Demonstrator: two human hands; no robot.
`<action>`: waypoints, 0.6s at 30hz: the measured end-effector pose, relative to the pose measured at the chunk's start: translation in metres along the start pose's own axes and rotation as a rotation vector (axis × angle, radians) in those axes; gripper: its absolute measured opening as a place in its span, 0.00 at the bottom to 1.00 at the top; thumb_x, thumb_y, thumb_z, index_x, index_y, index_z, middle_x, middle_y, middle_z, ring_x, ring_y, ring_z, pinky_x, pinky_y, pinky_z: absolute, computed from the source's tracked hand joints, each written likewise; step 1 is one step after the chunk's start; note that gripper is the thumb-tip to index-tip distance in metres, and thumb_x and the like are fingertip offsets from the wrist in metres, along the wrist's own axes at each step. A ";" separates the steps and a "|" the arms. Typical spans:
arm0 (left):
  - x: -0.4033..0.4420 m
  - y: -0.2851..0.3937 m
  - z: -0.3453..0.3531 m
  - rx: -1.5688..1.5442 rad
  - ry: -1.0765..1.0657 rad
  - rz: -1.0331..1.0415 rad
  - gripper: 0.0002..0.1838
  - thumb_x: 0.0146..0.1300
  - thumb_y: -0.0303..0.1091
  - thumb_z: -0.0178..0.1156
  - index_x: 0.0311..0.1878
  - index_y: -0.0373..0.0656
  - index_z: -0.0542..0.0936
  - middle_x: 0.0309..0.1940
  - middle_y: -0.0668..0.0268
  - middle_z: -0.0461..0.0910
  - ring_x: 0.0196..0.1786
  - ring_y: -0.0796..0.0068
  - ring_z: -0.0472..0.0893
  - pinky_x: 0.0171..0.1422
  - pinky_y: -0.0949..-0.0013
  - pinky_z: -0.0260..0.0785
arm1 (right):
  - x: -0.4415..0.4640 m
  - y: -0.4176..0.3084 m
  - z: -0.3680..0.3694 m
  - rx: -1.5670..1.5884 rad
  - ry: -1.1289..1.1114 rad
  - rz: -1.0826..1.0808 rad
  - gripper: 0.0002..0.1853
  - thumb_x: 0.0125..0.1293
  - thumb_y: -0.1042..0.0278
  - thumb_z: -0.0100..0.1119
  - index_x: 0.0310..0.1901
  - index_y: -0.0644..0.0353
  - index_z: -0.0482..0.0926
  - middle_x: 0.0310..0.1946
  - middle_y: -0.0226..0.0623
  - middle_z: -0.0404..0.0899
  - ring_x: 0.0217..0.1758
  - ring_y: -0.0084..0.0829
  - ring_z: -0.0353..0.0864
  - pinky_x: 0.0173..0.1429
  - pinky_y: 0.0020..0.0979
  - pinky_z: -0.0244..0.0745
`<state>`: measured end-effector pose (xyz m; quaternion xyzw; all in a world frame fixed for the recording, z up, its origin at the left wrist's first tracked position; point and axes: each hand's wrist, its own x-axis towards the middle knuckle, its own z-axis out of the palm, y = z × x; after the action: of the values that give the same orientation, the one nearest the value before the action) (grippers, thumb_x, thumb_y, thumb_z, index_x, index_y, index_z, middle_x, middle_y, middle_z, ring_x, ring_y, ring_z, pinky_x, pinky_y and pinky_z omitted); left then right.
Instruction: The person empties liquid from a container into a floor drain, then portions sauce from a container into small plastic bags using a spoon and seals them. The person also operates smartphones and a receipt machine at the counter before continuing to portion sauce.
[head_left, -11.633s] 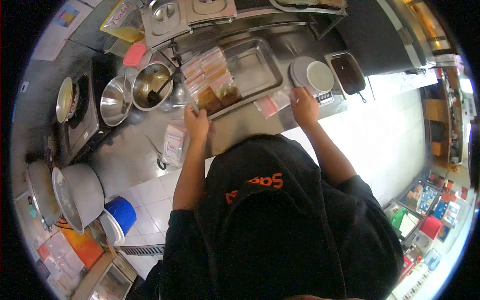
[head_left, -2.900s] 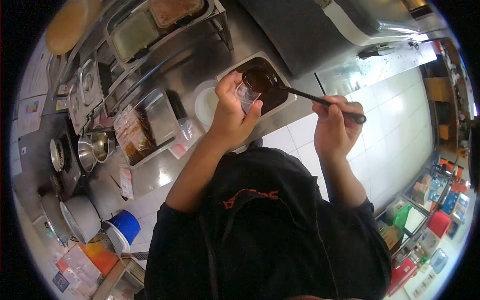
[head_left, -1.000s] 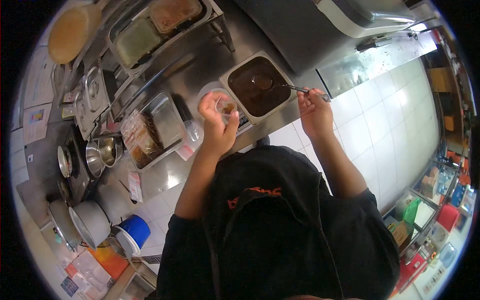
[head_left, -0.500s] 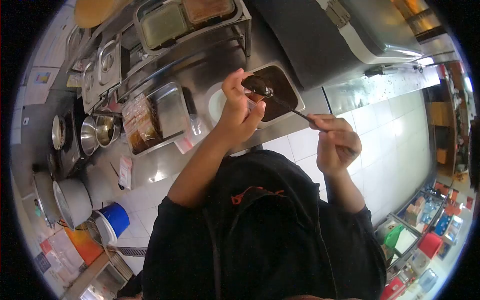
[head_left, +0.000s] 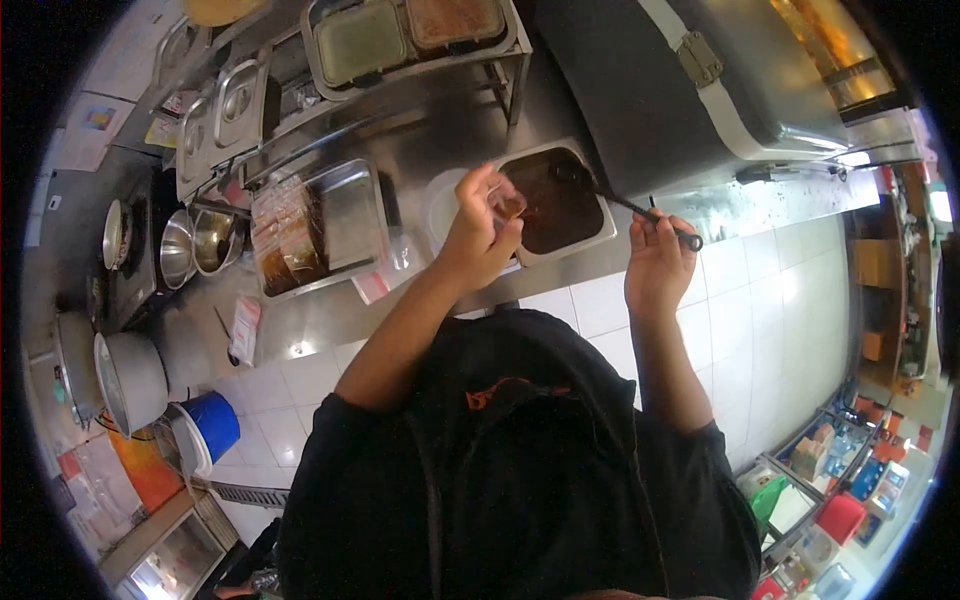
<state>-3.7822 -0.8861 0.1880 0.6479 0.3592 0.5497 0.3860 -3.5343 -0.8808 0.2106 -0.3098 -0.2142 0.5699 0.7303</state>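
Observation:
My left hand [head_left: 482,232] is closed round a small clear plastic bag [head_left: 509,207] with some brown sauce in it, beside the left rim of a metal pan of dark brown sauce [head_left: 562,215]. In my right hand [head_left: 660,260] is the dark handle of a ladle [head_left: 627,205]. The ladle's bowl is at the top of the pan, over or in the sauce. A white round bowl [head_left: 440,205] on a scale is partly hidden behind my left hand. To the left, a metal tray [head_left: 355,222] holds several filled bags [head_left: 287,235].
An unfilled bag with a red strip [head_left: 388,272] lies by the tray. Metal bowls [head_left: 178,250], a packet [head_left: 244,328] and scissors are further left. A raised rack [head_left: 515,50] holds containers behind. A large grey box [head_left: 640,90] stands beyond the pan.
The ladle has moved from the bag's mouth back over the pan, to the right. My left hand still holds the bag, which has brown sauce in it.

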 end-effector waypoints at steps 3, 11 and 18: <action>-0.012 0.001 -0.011 0.100 0.018 -0.024 0.40 0.64 0.18 0.49 0.72 0.51 0.40 0.53 0.56 0.65 0.55 0.68 0.67 0.63 0.57 0.63 | 0.011 0.013 -0.019 -0.457 -0.042 -0.042 0.12 0.69 0.78 0.57 0.52 0.60 0.73 0.48 0.46 0.80 0.48 0.37 0.82 0.57 0.35 0.78; 0.007 0.059 -0.023 -0.723 -0.178 -0.312 0.39 0.55 0.22 0.46 0.70 0.50 0.46 0.52 0.54 0.67 0.54 0.64 0.71 0.59 0.59 0.66 | 0.004 -0.032 0.098 -1.245 -0.978 -0.582 0.18 0.49 0.83 0.67 0.44 0.56 0.84 0.53 0.40 0.74 0.61 0.45 0.72 0.63 0.41 0.68; 0.008 0.083 -0.034 -0.727 -0.199 -0.324 0.40 0.57 0.25 0.50 0.71 0.52 0.45 0.54 0.55 0.69 0.56 0.63 0.72 0.61 0.58 0.65 | 0.003 -0.033 0.143 -1.096 -1.299 -0.430 0.08 0.54 0.74 0.67 0.37 0.55 0.83 0.52 0.38 0.76 0.56 0.44 0.75 0.58 0.41 0.71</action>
<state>-3.8110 -0.9123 0.2692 0.4543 0.1997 0.5076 0.7044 -3.6056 -0.8534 0.3364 -0.1844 -0.8851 0.3006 0.3038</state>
